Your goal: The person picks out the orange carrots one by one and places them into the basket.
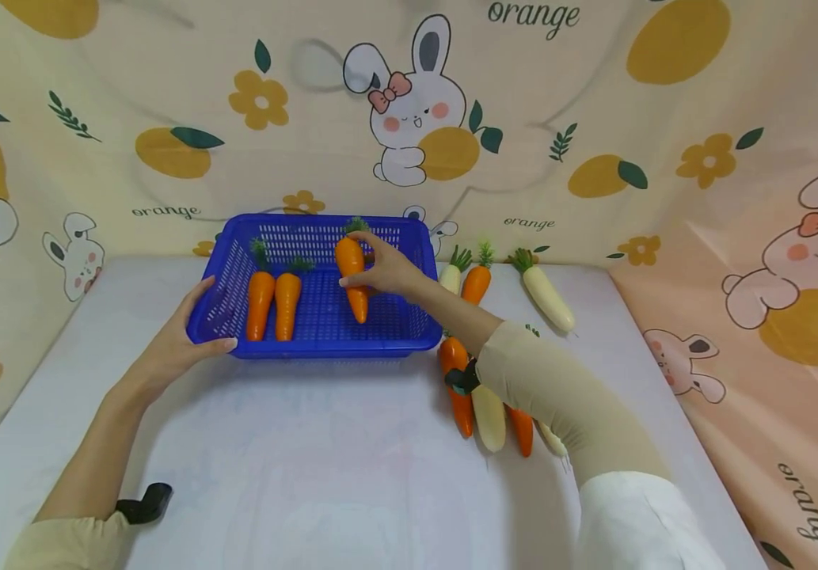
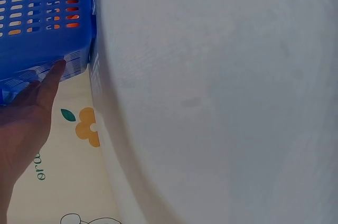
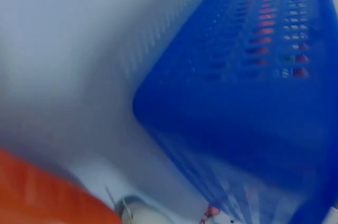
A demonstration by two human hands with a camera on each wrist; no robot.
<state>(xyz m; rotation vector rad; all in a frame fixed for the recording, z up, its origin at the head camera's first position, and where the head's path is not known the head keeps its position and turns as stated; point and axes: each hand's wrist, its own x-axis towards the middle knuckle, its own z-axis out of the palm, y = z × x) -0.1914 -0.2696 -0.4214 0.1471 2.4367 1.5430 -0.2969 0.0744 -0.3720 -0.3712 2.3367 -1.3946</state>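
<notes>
A blue slotted plastic basket [image 1: 337, 347] stands at the back of the table. My left hand [image 1: 175, 340] holds its front left corner, thumb at the front rim and fingers along the left side; the left wrist view shows fingers against the outer wall. In my right hand [image 1: 393, 271], thumb and fingers pinch an orange carrot [image 1: 350, 260] with a green top, tip pointing down, over the right half of the basket. Two more carrots, one at the left [image 1: 260, 305] and one beside it [image 1: 287, 307], lie side by side inside. The right wrist view shows the basket but not the hand.
Right of the basket, partly under my right forearm, lie several carrots [image 1: 462, 416] and white radishes [image 1: 488, 419]. Another white radish [image 1: 549, 299] lies farther right, near a carrot [image 1: 476, 283]. A printed cloth [image 1: 188, 87] hangs behind the white table [image 1: 294, 467].
</notes>
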